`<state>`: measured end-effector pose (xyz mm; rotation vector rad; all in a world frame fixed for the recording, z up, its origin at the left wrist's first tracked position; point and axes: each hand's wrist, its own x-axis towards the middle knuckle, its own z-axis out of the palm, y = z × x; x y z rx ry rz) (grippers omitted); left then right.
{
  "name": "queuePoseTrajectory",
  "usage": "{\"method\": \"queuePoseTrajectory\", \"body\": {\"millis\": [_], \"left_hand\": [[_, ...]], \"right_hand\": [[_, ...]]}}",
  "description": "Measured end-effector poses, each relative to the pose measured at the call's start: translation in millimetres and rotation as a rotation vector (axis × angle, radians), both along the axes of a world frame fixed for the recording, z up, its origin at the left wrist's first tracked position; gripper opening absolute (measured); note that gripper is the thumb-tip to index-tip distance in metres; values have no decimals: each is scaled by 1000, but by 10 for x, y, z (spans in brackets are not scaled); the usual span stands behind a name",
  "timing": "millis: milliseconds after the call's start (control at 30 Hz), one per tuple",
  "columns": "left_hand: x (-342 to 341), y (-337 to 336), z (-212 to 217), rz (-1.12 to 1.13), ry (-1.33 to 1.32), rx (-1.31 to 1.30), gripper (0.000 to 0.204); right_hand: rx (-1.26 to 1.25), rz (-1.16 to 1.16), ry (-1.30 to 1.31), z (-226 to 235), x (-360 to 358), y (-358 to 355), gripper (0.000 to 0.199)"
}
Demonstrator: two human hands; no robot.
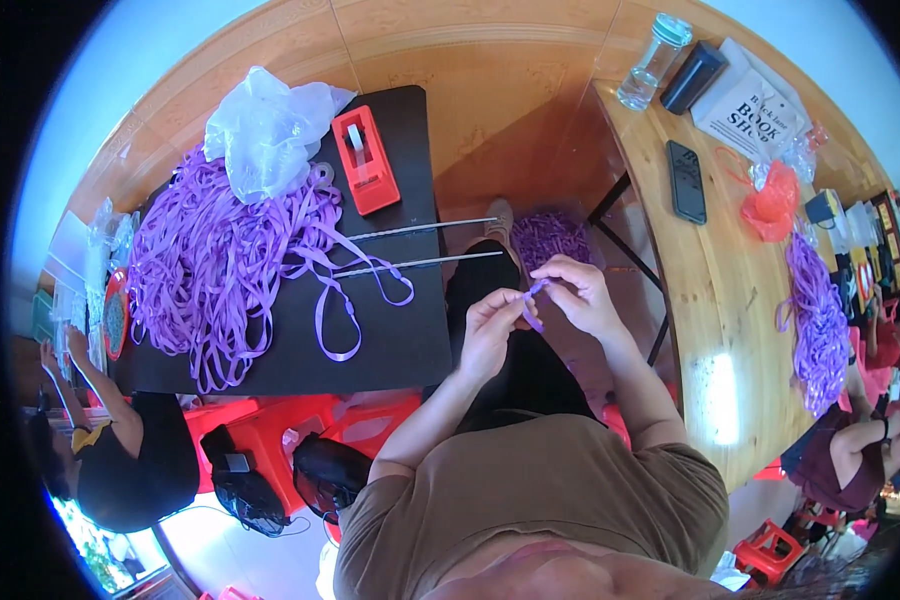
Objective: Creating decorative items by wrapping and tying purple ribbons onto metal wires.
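Above my lap, my left hand (494,328) and my right hand (580,296) meet with fingertips pinched on a short piece of purple ribbon (533,318). Its end hangs below the left fingers, while the part between both hands is bunched and too small to make out fully. To the left, a large tangled heap of purple lanyards (220,270) covers much of the black table (395,350). A few loops trail from the heap toward the table's right side. Two thin rods (425,228) stick out past that table's edge, near my left hand.
On the black table are a red tape dispenser (368,165) and a clear plastic bag (265,130). The wooden table (710,310) at right carries a phone (686,182), a bottle (654,62), a red bag (773,202) and a purple bundle (818,320). More purple pieces (553,238) lie low between the tables. Other people sit at both sides.
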<state>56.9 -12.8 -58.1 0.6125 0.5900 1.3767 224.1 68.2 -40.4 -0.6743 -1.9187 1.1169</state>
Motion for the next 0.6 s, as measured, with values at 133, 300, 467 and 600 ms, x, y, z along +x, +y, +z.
{"method": "queuePoseTrajectory", "body": {"millis": [133, 300, 467, 600], "left_hand": [[102, -7, 121, 213, 204, -24, 15], [54, 56, -79, 156, 473, 88, 12], [3, 78, -159, 52, 377, 20, 13], [83, 229, -322, 129, 342, 17, 14]], "right_hand": [[621, -128, -427, 249, -53, -29, 26], [770, -195, -516, 415, -152, -104, 27], [875, -365, -446, 274, -158, 108, 24], [894, -411, -376, 143, -280, 369, 21]]}}
